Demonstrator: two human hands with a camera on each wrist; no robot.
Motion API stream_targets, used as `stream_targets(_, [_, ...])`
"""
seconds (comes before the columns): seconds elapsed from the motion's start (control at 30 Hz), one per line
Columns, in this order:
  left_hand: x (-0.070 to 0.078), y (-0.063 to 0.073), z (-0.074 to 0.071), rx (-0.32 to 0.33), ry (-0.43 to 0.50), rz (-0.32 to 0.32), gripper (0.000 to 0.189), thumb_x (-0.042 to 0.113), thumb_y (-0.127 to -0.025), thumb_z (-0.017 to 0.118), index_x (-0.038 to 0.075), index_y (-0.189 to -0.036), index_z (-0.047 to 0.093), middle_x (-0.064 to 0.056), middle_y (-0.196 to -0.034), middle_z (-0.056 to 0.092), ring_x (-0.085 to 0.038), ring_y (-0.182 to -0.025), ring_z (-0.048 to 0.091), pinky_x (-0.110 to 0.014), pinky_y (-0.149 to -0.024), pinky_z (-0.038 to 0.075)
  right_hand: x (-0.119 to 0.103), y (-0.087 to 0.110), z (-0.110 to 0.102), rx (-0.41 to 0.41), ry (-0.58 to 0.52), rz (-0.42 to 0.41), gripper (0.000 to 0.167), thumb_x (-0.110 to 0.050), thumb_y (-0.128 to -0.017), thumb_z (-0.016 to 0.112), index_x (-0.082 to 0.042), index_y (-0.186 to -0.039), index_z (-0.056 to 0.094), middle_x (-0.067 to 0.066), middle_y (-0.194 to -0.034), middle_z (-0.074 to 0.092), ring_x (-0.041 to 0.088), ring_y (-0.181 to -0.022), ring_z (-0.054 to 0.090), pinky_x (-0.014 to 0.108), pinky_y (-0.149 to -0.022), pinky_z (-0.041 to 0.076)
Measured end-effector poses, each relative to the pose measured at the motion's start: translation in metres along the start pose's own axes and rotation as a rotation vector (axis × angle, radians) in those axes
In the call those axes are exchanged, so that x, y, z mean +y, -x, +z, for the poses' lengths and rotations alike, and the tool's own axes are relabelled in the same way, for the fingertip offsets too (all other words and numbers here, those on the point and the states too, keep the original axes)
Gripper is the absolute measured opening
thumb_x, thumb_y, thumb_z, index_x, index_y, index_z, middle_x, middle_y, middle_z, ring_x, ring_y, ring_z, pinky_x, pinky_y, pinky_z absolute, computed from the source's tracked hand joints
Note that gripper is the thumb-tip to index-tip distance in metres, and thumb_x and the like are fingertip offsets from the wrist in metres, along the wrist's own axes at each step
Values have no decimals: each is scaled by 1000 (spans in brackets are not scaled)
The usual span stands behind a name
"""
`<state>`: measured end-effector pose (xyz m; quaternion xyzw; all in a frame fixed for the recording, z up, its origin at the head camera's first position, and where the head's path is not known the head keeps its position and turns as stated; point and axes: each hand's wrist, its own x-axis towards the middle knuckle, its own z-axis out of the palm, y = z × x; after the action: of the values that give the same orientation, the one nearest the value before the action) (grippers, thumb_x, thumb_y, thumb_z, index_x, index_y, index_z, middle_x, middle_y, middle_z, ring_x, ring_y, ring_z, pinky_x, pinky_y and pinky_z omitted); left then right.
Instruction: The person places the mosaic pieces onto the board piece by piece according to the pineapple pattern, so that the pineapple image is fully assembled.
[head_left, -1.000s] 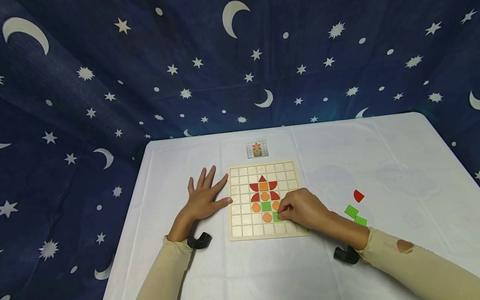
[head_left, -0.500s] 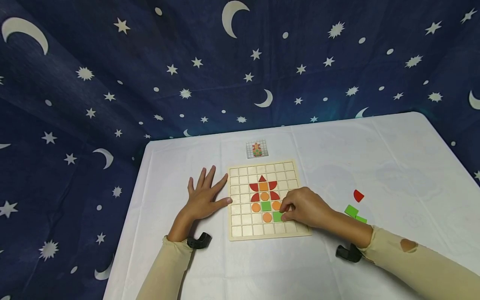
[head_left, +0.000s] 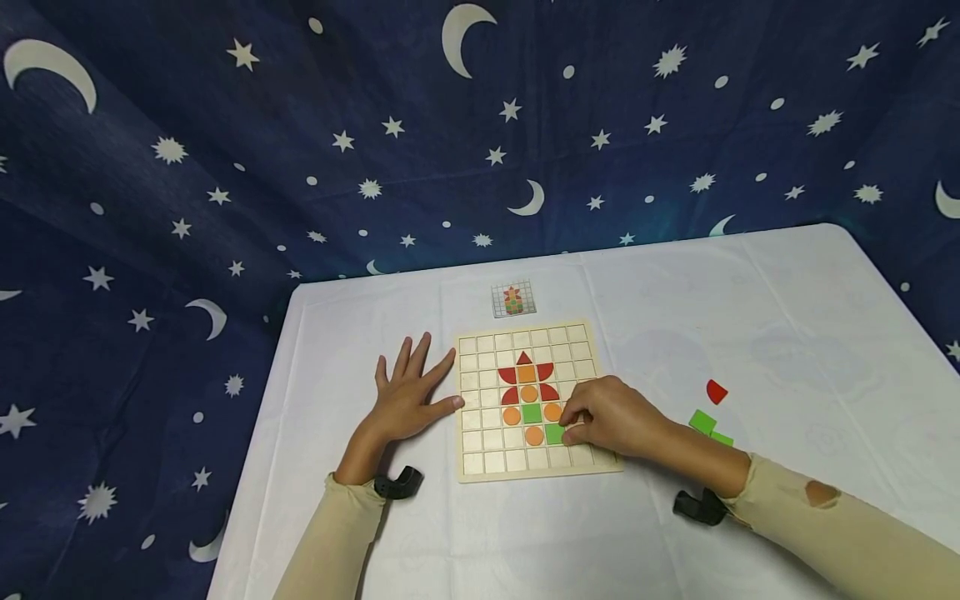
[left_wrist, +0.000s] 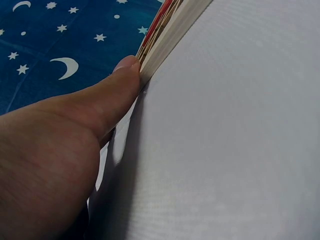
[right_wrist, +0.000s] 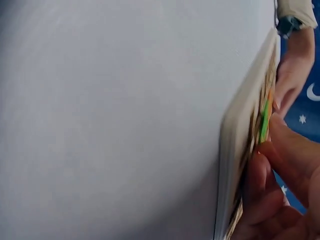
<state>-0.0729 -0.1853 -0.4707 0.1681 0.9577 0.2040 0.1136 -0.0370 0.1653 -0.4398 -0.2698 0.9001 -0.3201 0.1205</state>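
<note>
A wooden grid board (head_left: 480, 462) lies on the white table, bearing a figure of red, orange and green tiles. My left hand (head_left: 405, 400) rests flat on the table with spread fingers, its thumb touching the board's left edge; in the left wrist view the thumb (left_wrist: 107, 97) meets that edge. My right hand (head_left: 611, 417) bends over the board's lower right part. Its thumb and index finger pinch the right side of a green square tile (head_left: 554, 433), which sits in a cell right of an orange round tile (head_left: 534, 435). The right wrist view shows the fingertips at the green tile's edge.
A small pattern card (head_left: 513, 298) lies behind the board. To the right are a red quarter-circle tile (head_left: 716, 392) and green square tiles (head_left: 702, 422), partly hidden by the right forearm. A dark blue star-and-moon cloth (head_left: 420, 217) hangs behind the table.
My right hand has shifted slightly right, uncovering more of the green square tile on the board. The left hand has stayed in place.
</note>
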Motion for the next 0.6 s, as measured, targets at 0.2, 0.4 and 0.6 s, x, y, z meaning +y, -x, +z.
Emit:
stream_targets(0.2, [1, 0, 0, -8, -5, -3, 81, 64, -93, 62, 34, -161, 29, -6, -174, 0, -36, -160, -11, -72, -117, -13, 15, 6, -23, -39, -67, -19, 14, -24, -81, 88, -23, -94, 83, -18, -86, 70, -1, -71, 56, 21, -66, 49])
stream_targets(0.4, [0, 0, 0, -7, -8, -1, 81, 64, -93, 62, 33, -161, 29, -5, -174, -1, -36, -160, -12, -72, -117, -13, 38, 21, -57, -40, -49, -12, 17, -25, -82, 87, -26, -99, 83, -21, -93, 71, 4, -84, 60, 28, -74, 51])
stream_targets(0.6, [1, 0, 0, -6, -2, -4, 82, 63, -92, 63, 33, -161, 30, -7, -174, 1, -38, -159, -11, -73, -116, -13, 66, 41, -82, -23, 72, 1, 17, -34, -80, 88, -35, -96, 81, -27, -94, 65, 1, -93, 57, 29, -81, 49])
